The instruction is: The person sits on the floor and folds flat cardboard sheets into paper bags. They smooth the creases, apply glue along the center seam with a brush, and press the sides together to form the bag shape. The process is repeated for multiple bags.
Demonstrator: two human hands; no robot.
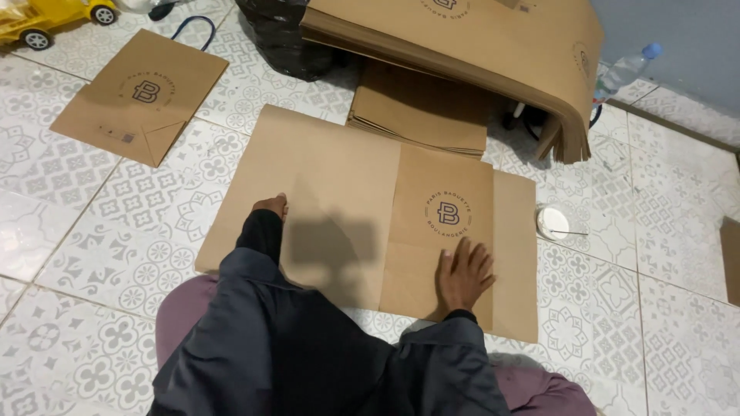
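Note:
A large brown paper sheet (324,177) lies flat on the patterned tile floor (100,231) in front of me. A panel with a round dark logo (447,212) is folded over its right part. My right hand (462,273) rests flat on the lower end of that folded panel, fingers spread. My left hand (270,206) presses on the sheet's left half with its fingers curled under, out of a black cuff. Neither hand holds anything.
A finished brown paper bag (142,92) lies at the upper left. A stack of folded sheets (420,112) sits behind the sheet under a big draped pile of paper (478,38). Nearby are a small white pot with a stick (553,223), a plastic bottle (624,71), a black bag (281,38) and a yellow toy car (38,19).

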